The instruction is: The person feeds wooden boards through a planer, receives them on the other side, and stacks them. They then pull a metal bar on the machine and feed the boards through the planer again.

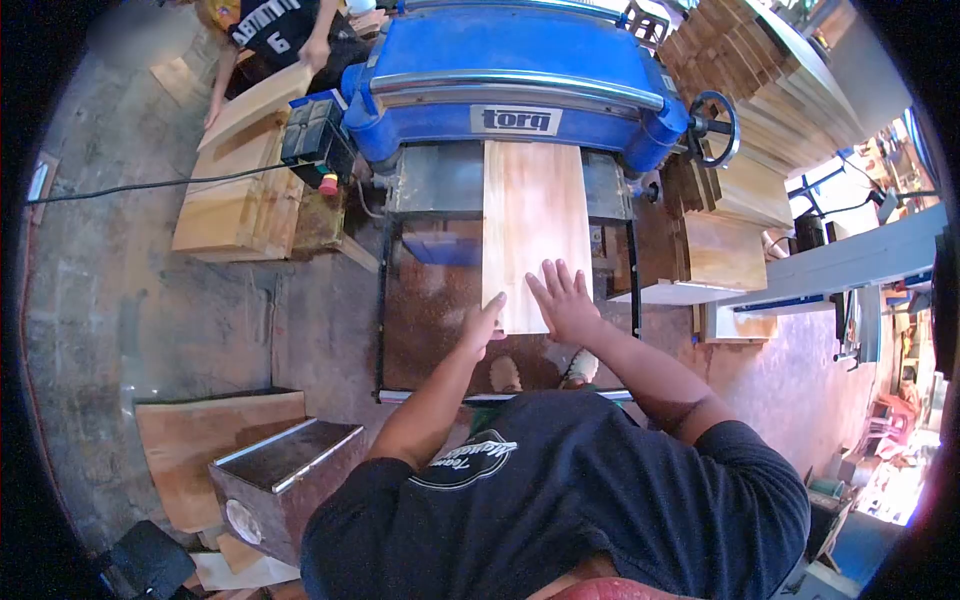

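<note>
A pale wooden board [535, 215] lies lengthwise in front of me, its far end under the blue thickness planer [515, 60] marked "torq". My left hand [484, 325] grips the board's near left corner, thumb on top and fingers out of sight below the edge. Flat on the upper face near the right edge rests my right hand [568, 302], its fingers spread and pointing toward the machine. The planer's metal bed [440, 185] shows on both sides of the board.
Stacked boards [235, 205] stand at the left, where another person's hand [315, 52] holds a plank. More stacked planks [740, 190] rise at the right, beside the handwheel [713, 129]. A black cable [150, 187] crosses the left side. A dark box [290, 455] sits near my left elbow.
</note>
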Tool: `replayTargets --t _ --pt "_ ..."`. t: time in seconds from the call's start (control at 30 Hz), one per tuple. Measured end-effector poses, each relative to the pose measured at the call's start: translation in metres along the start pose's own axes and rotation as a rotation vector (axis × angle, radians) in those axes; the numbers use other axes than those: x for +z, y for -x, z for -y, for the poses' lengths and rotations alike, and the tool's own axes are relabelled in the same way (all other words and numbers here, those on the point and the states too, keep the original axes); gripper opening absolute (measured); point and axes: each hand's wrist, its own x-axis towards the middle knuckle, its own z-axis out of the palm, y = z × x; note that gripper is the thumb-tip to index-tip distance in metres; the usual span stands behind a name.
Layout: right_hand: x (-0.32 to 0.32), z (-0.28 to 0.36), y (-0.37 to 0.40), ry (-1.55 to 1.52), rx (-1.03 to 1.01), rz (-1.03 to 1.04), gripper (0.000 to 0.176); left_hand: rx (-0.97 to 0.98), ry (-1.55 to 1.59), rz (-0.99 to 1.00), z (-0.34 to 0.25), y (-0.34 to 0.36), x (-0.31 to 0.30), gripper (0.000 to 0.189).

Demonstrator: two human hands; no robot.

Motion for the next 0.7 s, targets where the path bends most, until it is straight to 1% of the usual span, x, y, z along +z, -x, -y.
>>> replayTargets --t 0.1,0.2,0.27,0.3,0.37,0.4,0.47,0.53,0.6,0.67,0.7 --pt "-0.002 -0.007 -0.005 -0.027 -0.002 -0.005 0.115 0.018 -0.004 -0.039 -0.012 0.003 0.005 0.058" --pt "-0.011 -0.010 -0.010 0.001 -0.006 -0.043 0.118 0.032 -0.012 -0.017 -0.014 -0.008 0.004 0.058" --pt "-0.024 -0.012 -0.013 -0.006 -0.005 0.073 0.106 0.032 -0.007 -0.009 -0.018 -0.011 0.005 0.057" --pt "-0.018 -0.014 -0.016 -0.005 -0.005 0.074 0.106 0.033 -0.003 -0.003 -0.022 -0.012 0.006 0.057" --pt "-0.009 -0.017 -0.022 -0.021 0.006 -0.031 0.116 0.035 0.000 0.000 -0.027 -0.014 0.007 0.056" --pt "-0.011 -0.019 -0.024 -0.021 0.005 -0.029 0.116 0.038 0.001 0.003 -0.030 -0.016 0.008 0.055" --pt "-0.017 -0.023 -0.028 -0.033 0.011 0.049 0.118 0.047 -0.005 -0.012 -0.033 -0.019 0.010 0.053" --pt "-0.016 -0.026 -0.032 -0.040 0.018 0.053 0.119 0.056 -0.010 -0.028 -0.035 -0.024 0.010 0.052" --pt "-0.022 -0.027 -0.037 -0.046 0.024 0.056 0.120 0.069 0.015 0.040 -0.036 -0.033 0.010 0.050" --pt "-0.029 -0.030 -0.040 -0.004 0.011 0.124 0.117 0.057 0.005 0.038 -0.039 -0.038 0.010 0.050" --pt "-0.032 -0.032 -0.042 -0.002 0.009 0.127 0.117 0.044 -0.008 0.036 -0.042 -0.039 0.010 0.050"
